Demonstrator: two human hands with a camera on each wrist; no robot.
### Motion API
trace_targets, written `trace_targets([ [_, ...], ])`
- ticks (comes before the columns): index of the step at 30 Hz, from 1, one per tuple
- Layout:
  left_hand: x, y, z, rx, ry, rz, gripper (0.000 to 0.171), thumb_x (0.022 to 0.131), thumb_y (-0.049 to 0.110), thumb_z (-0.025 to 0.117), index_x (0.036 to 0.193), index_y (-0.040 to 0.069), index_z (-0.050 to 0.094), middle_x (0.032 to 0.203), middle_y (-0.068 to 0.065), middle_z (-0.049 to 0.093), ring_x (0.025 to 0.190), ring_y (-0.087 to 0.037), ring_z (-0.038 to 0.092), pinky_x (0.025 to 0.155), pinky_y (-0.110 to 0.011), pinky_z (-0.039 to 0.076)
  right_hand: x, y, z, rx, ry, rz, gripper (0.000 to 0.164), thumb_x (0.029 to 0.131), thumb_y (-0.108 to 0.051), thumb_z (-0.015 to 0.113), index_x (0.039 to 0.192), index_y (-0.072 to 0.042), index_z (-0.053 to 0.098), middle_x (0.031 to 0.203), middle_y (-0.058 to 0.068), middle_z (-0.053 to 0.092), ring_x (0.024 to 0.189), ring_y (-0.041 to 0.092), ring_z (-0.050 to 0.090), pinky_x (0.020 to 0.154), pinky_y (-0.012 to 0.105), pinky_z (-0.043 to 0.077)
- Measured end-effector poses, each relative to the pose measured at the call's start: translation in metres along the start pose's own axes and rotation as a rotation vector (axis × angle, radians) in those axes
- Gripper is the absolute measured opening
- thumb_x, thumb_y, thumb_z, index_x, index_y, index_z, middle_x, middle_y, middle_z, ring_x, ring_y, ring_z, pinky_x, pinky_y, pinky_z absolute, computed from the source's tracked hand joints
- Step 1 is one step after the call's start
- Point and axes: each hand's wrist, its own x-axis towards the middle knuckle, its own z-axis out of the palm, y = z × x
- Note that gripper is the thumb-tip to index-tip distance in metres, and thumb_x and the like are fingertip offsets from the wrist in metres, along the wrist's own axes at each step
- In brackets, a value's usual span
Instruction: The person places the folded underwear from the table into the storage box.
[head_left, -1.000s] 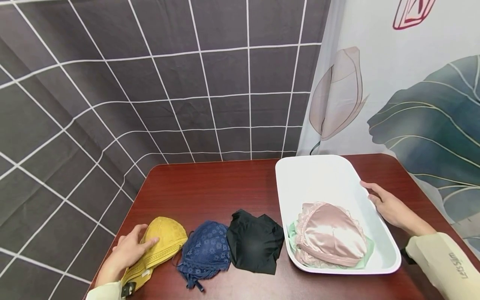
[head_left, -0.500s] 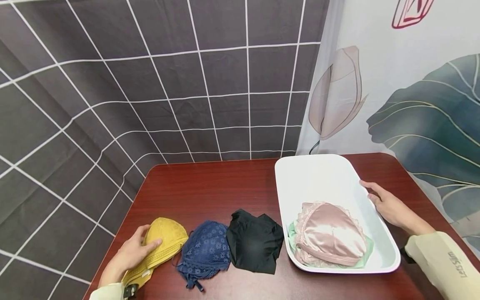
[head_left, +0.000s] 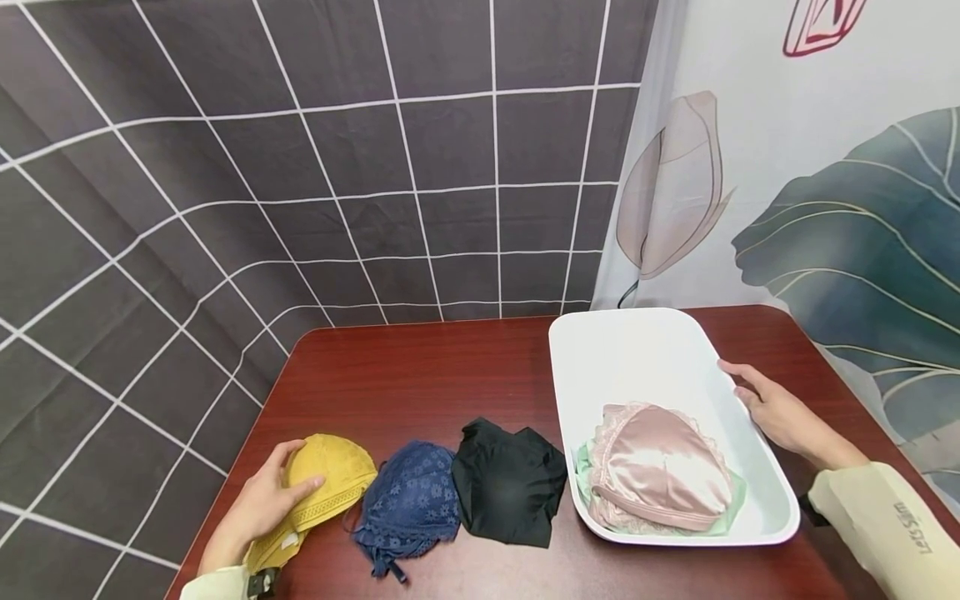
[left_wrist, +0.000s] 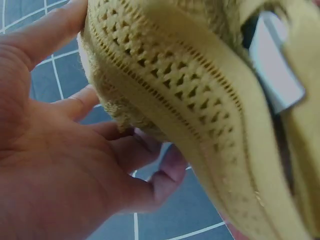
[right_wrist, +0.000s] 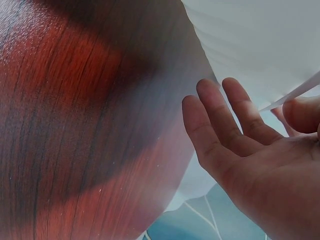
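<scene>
A folded yellow bra [head_left: 330,471] lies at the table's left, its openwork band and white tag close up in the left wrist view. My left hand [head_left: 258,504] grips it from the left, thumb over the cup and the other fingers at its far side. My right hand [head_left: 783,417] holds the right rim of a white plastic basin [head_left: 637,350], with thumb and index finger at the rim. In the right wrist view the other fingers [right_wrist: 215,110] reach loosely along its outer wall. Inside the basin, a pink satin bra [head_left: 663,471] with lace edging lies over something pale green [head_left: 731,508].
Between the yellow bra and the basin lie a navy lace bra [head_left: 412,500] and a folded black garment [head_left: 510,483]. All rest on a reddish-brown wooden table [head_left: 420,367]. A grey gridded curtain [head_left: 450,167] hangs behind and to the left.
The left hand has moved slightly right and closed around the yellow bra, its fingers now nearer the cup. The right hand and the basin have stayed in place.
</scene>
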Motion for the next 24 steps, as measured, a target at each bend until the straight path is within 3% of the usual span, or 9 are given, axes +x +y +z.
trace_targets([
  [10,-0.001,0.010,-0.004,-0.034,0.204,0.240,0.046,0.083,0.006,0.071,0.123,0.011,0.051,0.126,-0.025,0.053,0.112,-0.048,0.049,0.083,-0.059,0.039,-0.001,-0.002,0.000,0.006,-0.010,0.011,0.051,0.101,-0.012,0.038,0.147,0.001,0.019,0.138,0.040,0.025,0.116,0.057,0.037,0.087,0.064,0.036],
  [16,0.000,0.016,-0.004,-0.008,0.270,0.284,0.045,0.081,-0.002,0.070,0.120,0.014,0.053,0.121,-0.017,0.057,0.101,-0.038,0.056,0.078,-0.050,0.041,-0.001,-0.001,0.000,0.015,-0.020,0.031,0.053,0.102,-0.015,0.038,0.148,-0.001,0.017,0.138,0.040,0.024,0.116,0.058,0.036,0.086,0.065,0.036],
  [21,0.002,0.022,-0.005,-0.026,0.321,0.312,0.043,0.082,-0.005,0.068,0.119,0.011,0.055,0.119,-0.017,0.059,0.106,-0.039,0.054,0.082,-0.050,0.039,-0.001,-0.001,0.000,0.008,-0.002,0.010,0.051,0.101,-0.012,0.038,0.147,0.001,0.020,0.138,0.039,0.027,0.117,0.057,0.038,0.087,0.064,0.036],
  [24,0.004,0.026,-0.005,-0.026,0.365,0.324,0.042,0.082,-0.005,0.068,0.118,0.011,0.056,0.119,-0.015,0.060,0.108,-0.038,0.053,0.085,-0.042,0.039,-0.001,-0.001,0.000,0.011,-0.006,0.009,0.052,0.101,-0.014,0.038,0.147,0.000,0.019,0.138,0.039,0.027,0.116,0.057,0.038,0.086,0.064,0.037],
])
